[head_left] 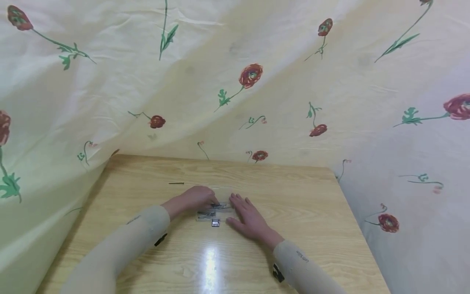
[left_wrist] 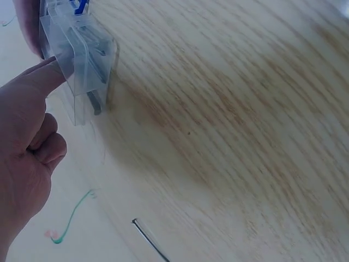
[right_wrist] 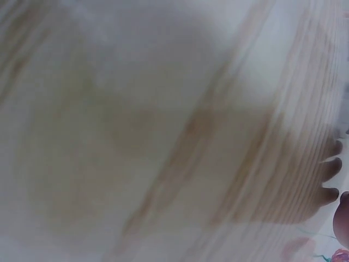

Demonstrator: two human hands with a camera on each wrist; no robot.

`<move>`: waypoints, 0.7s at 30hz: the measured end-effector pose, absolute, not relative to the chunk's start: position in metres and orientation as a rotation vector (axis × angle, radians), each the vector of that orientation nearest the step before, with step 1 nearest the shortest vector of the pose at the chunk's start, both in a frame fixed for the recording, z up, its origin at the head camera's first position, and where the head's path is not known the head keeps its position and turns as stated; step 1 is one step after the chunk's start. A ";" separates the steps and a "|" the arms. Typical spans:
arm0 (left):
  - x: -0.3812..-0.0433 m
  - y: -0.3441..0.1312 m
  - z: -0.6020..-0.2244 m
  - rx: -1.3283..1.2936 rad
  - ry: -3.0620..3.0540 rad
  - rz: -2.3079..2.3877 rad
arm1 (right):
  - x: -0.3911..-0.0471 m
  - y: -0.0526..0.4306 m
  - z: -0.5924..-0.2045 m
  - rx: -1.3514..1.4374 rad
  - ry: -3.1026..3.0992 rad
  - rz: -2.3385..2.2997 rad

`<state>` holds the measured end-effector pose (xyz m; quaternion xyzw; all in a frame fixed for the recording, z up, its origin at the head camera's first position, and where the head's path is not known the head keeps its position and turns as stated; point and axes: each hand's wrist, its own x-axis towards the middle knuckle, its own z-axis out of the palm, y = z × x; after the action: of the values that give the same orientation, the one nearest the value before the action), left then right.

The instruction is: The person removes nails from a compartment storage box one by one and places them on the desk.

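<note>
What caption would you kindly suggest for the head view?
Left hand at a clear plastic box of nail-like fasteners, right hand alongside, on a wood-grain tabletop.

Cream with scattered red flowers (head_left: pixel 251 76) on green stems (head_left: pixel 51 40): cloth (head_left: pixel 282 90). Pale yellow-brown, streaked with darker wood grain: table (head_left: pixel 301 212). Plain beige, marked with small dark lettering (head_left: pixel 302 256): sleeves (head_left: pixel 136 237). Colourless, see-through: box (left_wrist: pixel 57 41). Silver-grey: nails (head_left: pixel 207 214) within. Dark around a whitish centre: label (head_left: pixel 215 223). Dark in the head view, silvery in the left wrist view: lone nail (head_left: pixel 176 183).
</note>
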<state>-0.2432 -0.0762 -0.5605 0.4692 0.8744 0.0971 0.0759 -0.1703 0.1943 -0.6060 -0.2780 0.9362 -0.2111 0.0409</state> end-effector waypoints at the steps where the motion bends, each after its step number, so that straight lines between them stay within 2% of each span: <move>1: -0.243 -0.075 -0.560 1.407 2.619 0.291 | -0.171 0.194 -0.606 -0.850 2.866 -0.644; 12: -0.245 -0.072 -0.566 1.434 2.647 0.297 | -0.170 0.194 -0.607 -0.866 2.879 -0.680; 21: -0.243 -0.077 -0.575 1.361 2.650 0.442 | -0.167 0.191 -0.604 -0.901 2.905 -0.709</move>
<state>-0.2432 -0.0771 -0.5747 0.4510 0.8781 0.1465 0.0647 -0.1672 0.1913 -0.6039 -0.2886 0.9301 -0.2269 0.0093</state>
